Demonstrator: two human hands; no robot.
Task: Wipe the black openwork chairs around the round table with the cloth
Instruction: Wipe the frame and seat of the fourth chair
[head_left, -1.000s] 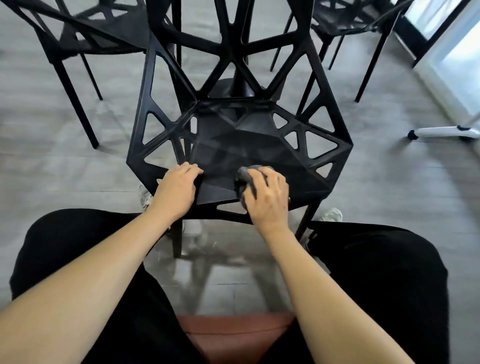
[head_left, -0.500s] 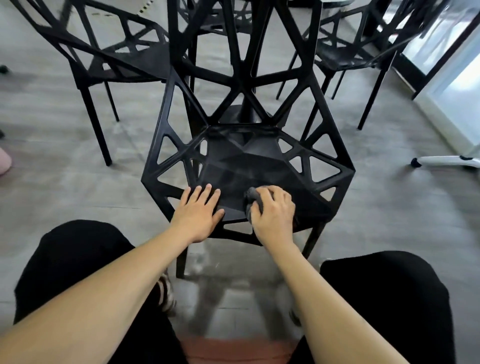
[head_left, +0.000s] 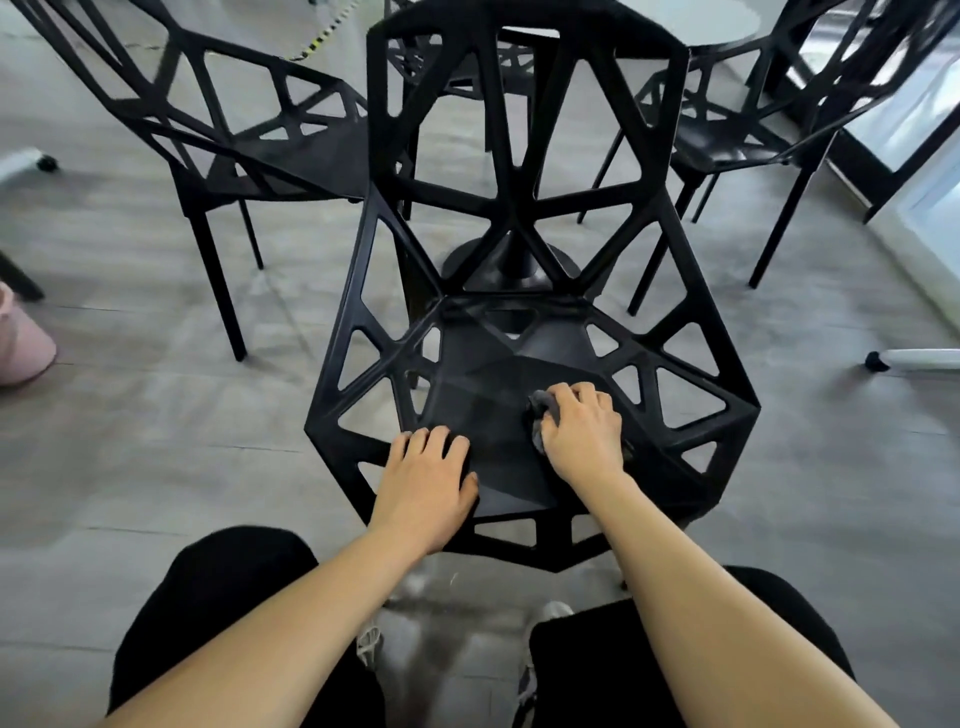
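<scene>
A black openwork chair stands right in front of me, its back toward the round table. My right hand grips a grey cloth and presses it on the right side of the seat. My left hand rests on the seat's front left, fingers curled over its surface, holding nothing. Only a small bunch of the cloth shows beside my fingers.
Two more black openwork chairs stand at the left and right of the table's black pedestal base. A pink object lies at the far left. White wheeled legs reach in from the right. My knees frame the chair's front.
My view has lifted, showing more of the chair back and table. My right hand has slid the cloth further onto the seat's right side. My left hand shifted slightly on the front left.
</scene>
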